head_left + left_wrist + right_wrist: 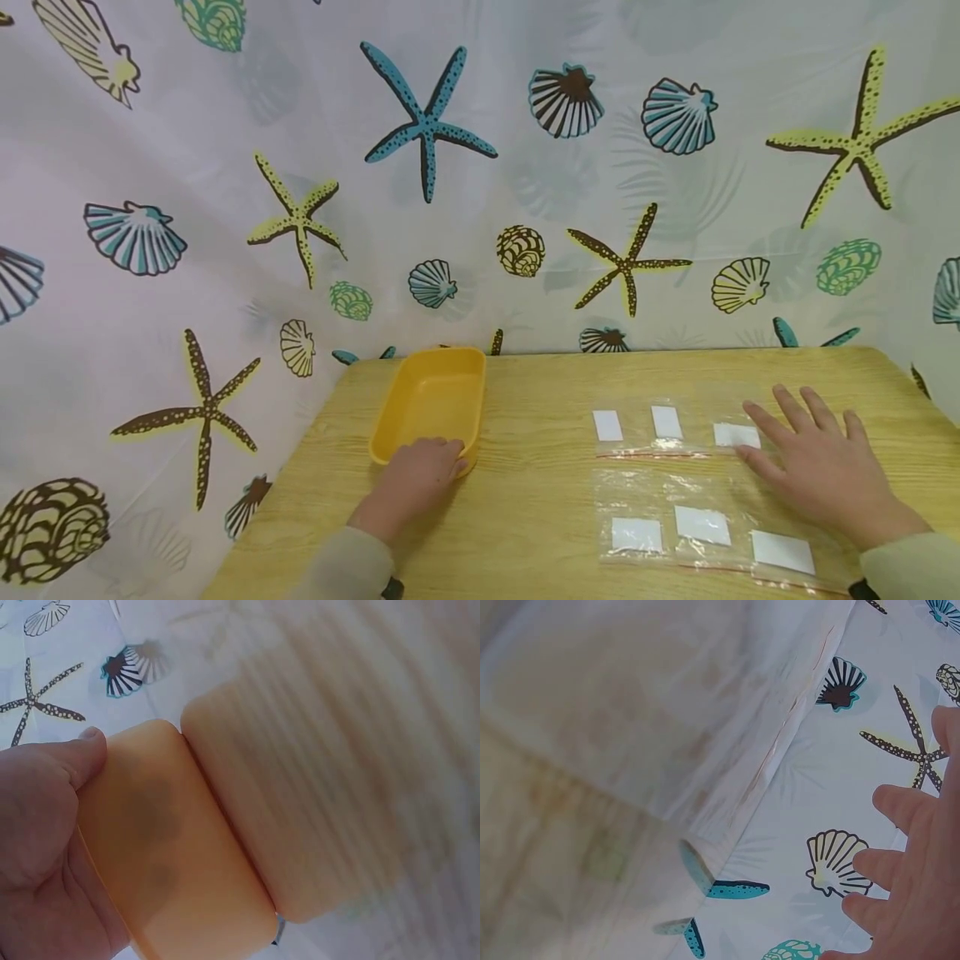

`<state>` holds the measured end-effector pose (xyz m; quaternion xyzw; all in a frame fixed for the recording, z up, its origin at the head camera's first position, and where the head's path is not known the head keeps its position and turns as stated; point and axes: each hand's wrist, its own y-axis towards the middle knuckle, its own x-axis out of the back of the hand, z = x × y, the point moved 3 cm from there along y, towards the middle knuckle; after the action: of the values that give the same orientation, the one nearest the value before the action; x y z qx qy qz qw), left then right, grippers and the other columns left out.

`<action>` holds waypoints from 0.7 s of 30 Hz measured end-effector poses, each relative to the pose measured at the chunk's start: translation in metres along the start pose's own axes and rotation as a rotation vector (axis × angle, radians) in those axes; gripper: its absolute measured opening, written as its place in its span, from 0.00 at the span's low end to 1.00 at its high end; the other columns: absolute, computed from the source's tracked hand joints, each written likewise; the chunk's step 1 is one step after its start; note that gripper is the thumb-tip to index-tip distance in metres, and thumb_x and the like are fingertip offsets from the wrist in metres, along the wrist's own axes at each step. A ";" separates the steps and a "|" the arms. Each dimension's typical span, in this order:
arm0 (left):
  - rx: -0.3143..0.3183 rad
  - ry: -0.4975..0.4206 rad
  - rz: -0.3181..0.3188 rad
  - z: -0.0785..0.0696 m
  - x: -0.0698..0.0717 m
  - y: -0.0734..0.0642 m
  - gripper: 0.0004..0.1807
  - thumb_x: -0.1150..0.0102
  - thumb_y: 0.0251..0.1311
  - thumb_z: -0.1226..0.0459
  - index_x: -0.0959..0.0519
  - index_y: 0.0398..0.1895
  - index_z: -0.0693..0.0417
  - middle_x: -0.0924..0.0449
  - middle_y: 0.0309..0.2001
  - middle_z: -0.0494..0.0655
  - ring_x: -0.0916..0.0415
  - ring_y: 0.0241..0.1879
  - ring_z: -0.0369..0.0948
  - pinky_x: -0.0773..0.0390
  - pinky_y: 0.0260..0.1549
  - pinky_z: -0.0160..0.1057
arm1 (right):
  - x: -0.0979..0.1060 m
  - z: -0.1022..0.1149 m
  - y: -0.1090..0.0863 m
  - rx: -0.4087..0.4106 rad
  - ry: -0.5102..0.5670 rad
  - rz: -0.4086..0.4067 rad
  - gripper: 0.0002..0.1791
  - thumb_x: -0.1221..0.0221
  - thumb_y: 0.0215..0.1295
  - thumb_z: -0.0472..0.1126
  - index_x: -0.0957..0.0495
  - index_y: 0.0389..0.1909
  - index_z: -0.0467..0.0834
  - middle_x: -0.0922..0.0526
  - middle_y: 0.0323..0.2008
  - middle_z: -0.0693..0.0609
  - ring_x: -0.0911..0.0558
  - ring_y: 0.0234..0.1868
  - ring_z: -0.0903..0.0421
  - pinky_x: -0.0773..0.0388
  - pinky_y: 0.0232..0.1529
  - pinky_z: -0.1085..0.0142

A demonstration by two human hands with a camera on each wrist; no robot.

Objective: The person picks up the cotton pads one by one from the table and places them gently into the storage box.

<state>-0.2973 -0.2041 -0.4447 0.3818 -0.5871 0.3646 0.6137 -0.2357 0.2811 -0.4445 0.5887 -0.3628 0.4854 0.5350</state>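
Left hand (418, 479) grips the yellow tray (438, 396) by its near rim, likely to steady it on the table (536, 417); right hand (828, 467), fingers spread, grasps nothing by the clear bags (701, 527), apparently rowed for easy reach.

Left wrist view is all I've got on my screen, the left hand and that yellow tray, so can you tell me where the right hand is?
Observer: The right hand is at the right end of the far row of white rectangles, fingers spread.

Operator: How many white rectangles are there?

Observer: Six, in two rows of three, among clear plastic bags.

Operator: And which end of the yellow tray does the left hand hold?

Observer: The near end, by the head view.
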 end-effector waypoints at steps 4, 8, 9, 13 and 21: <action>-0.014 0.018 -0.003 -0.011 -0.001 0.002 0.13 0.46 0.74 0.52 0.26 0.34 0.48 0.28 0.26 0.42 0.28 0.28 0.45 0.26 0.27 0.49 | 0.001 0.001 0.001 -0.003 0.003 0.003 0.40 0.55 0.72 0.72 0.33 0.73 0.48 0.41 0.73 0.31 0.47 0.72 0.27 0.53 0.59 0.23; -0.038 0.021 0.012 -0.029 -0.001 0.001 0.13 0.48 0.75 0.51 0.24 0.37 0.49 0.28 0.26 0.42 0.27 0.28 0.45 0.26 0.28 0.49 | 0.000 0.003 0.001 -0.001 0.011 0.017 0.40 0.56 0.73 0.71 0.34 0.74 0.48 0.42 0.73 0.31 0.48 0.72 0.27 0.53 0.59 0.22; -0.047 0.027 0.011 -0.034 -0.001 0.001 0.13 0.48 0.75 0.51 0.24 0.37 0.48 0.28 0.27 0.42 0.27 0.28 0.45 0.26 0.27 0.48 | 0.000 0.004 0.001 0.000 0.013 0.019 0.40 0.55 0.73 0.71 0.34 0.74 0.48 0.42 0.73 0.31 0.48 0.72 0.27 0.53 0.59 0.22; -0.081 0.046 0.013 -0.055 0.001 0.000 0.12 0.47 0.74 0.50 0.23 0.38 0.47 0.27 0.27 0.41 0.27 0.28 0.44 0.27 0.25 0.47 | -0.001 0.006 0.002 0.002 0.013 0.027 0.40 0.56 0.73 0.71 0.33 0.73 0.47 0.42 0.73 0.31 0.48 0.72 0.27 0.53 0.59 0.22; -0.130 0.029 0.005 -0.093 0.004 0.003 0.11 0.46 0.74 0.51 0.22 0.38 0.46 0.28 0.27 0.41 0.27 0.28 0.42 0.28 0.23 0.44 | 0.000 0.008 0.001 -0.005 0.015 0.030 0.40 0.56 0.73 0.70 0.33 0.73 0.47 0.42 0.73 0.31 0.48 0.72 0.27 0.54 0.60 0.23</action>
<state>-0.2581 -0.1193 -0.4423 0.3344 -0.6014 0.3326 0.6449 -0.2354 0.2729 -0.4441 0.5781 -0.3689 0.4969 0.5318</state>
